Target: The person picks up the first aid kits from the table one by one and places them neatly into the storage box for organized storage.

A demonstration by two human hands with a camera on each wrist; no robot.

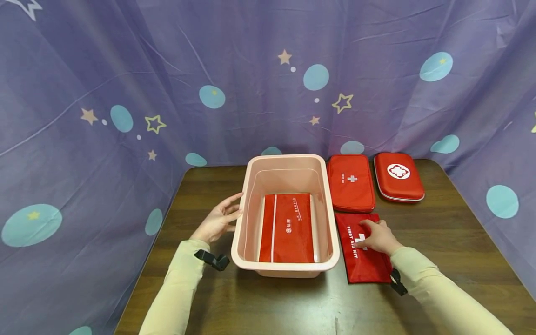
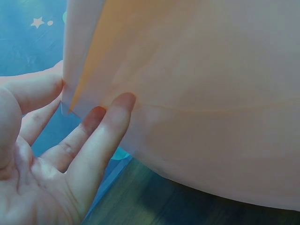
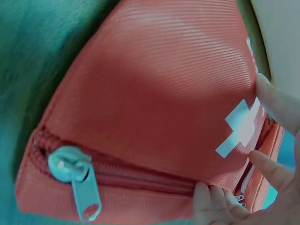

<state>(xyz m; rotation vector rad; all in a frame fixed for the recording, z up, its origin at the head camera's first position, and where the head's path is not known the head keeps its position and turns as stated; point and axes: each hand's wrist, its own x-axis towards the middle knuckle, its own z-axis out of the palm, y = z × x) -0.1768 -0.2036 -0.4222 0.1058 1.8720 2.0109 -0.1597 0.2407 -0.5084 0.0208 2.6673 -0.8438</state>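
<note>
A pale pink plastic bin (image 1: 284,266) stands at the table's middle. My left hand (image 1: 218,220) is at its left side; in the left wrist view, the fingertips touch the bin's outer wall and the thumb reaches its rim. A flat red pouch (image 1: 289,242) with a white stripe lies inside the bin. To the right of the bin, a red first aid pouch (image 1: 364,270) lies flat, printed with a white cross. My right hand (image 1: 382,238) rests over it, thumb and index apart on either side of the cross, other fingertips along the zip (image 3: 140,179).
Behind that pouch lies a red zipped first aid case (image 1: 351,190). A thicker hard red case (image 1: 399,186) with a white round emblem sits further right. The wooden table (image 1: 452,260) meets a purple curtain (image 1: 251,56) at the back and sides.
</note>
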